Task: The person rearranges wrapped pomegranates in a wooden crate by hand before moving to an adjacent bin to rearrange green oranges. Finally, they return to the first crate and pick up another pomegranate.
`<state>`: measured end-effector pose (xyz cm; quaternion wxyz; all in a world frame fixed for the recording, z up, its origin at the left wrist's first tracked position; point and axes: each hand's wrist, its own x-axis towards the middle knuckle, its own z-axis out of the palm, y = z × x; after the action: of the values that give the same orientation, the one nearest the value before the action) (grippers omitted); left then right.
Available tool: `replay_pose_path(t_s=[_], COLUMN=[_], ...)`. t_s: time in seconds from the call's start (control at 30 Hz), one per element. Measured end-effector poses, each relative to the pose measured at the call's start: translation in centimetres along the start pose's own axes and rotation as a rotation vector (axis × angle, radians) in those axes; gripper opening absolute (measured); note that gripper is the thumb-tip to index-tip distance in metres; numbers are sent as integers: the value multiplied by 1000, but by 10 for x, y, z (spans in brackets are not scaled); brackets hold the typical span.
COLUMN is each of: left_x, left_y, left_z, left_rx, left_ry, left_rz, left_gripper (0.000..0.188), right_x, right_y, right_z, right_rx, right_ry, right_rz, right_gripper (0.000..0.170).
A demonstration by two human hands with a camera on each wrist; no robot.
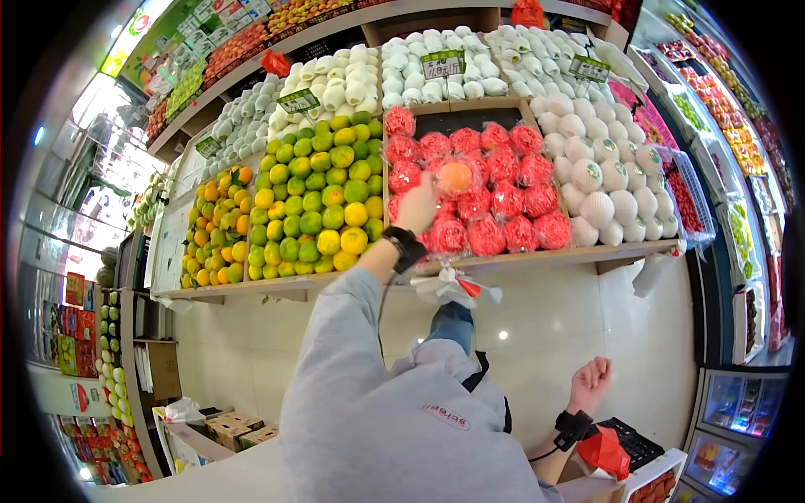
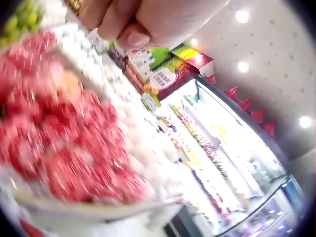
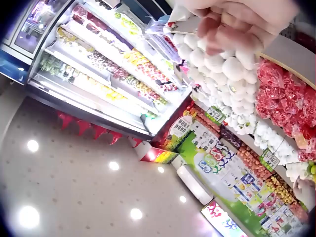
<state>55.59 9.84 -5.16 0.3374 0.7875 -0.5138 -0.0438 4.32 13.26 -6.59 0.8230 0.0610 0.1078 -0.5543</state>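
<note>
My left hand [image 1: 419,204] reaches over the fruit stand, close to an orange-coloured round fruit [image 1: 455,177] on top of the red-wrapped fruit [image 1: 486,235]. In the left wrist view that hand [image 2: 148,22] has its fingers curled, the thumb against them and nothing visible in its grip. The fruit [image 2: 69,86] lies below it, blurred. From the right wrist view, a gap shows between the left hand [image 3: 305,191] and the fruit [image 3: 300,140]. Out to the right, away from the stand, my right hand [image 1: 589,384] hangs with loosely curled fingers and holds nothing.
Green and yellow citrus [image 1: 314,201] fills the section to the left, white net-wrapped fruit [image 1: 599,176] the one to the right. A white bag [image 1: 440,287] hangs at the stand's front edge. Behind my right hand are a black crate [image 1: 633,444] and a red bag [image 1: 604,453].
</note>
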Motion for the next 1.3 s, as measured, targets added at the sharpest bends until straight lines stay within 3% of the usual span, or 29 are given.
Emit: replay_pose_path(t_s=[0.07,0.13,0.3,0.37,0.43,0.53,0.6,0.67,0.77,0.8,0.97,1.13,1.23,1.27,1.3], left_x=[44,91,215,251,282,313,329,337,347,351,362,381,372,365,357], left_y=[-63,-108,-184,-212,-224,-246,-255,-258,-263,-272,-253,-258,-291,-307,-324], left_z=[-2,-1,21,34,41,59,67,75,88,98,116,100,94,92,101], left_rx=[133,161,107,156,152,304,311,394,549,595,742,516,126,-108,-361], left_ry=[13,12,190,183,116,42,-142,-160,-203,-198,-248,-364,-221,-108,13], left_rz=[6,-106,-556,-642,-753,-763,-861,-878,-792,-738,-609,-832,-749,-646,-537], left_gripper=[52,71,90,96,102,103,101,101,103,104,113,127,126,126,110], right_x=[16,37,85,101,113,119,115,123,136,146,177,184,184,187,190], right_y=[23,42,75,85,91,104,94,90,91,101,132,142,132,132,131], right_z=[18,30,35,41,50,69,70,70,70,77,87,90,81,84,85], right_rx=[-69,-126,-279,-366,-473,-631,-604,-684,-703,-755,-902,-968,-977,-1015,-1061], right_ry=[289,430,596,652,709,907,924,1080,977,958,1021,1012,967,950,881], right_rz=[-130,-188,-213,-207,-268,-504,-498,-522,-466,-469,-440,-377,-370,-379,-363], right_gripper=[13,9,10,14,20,32,31,32,31,44,48,45,40,36,33])
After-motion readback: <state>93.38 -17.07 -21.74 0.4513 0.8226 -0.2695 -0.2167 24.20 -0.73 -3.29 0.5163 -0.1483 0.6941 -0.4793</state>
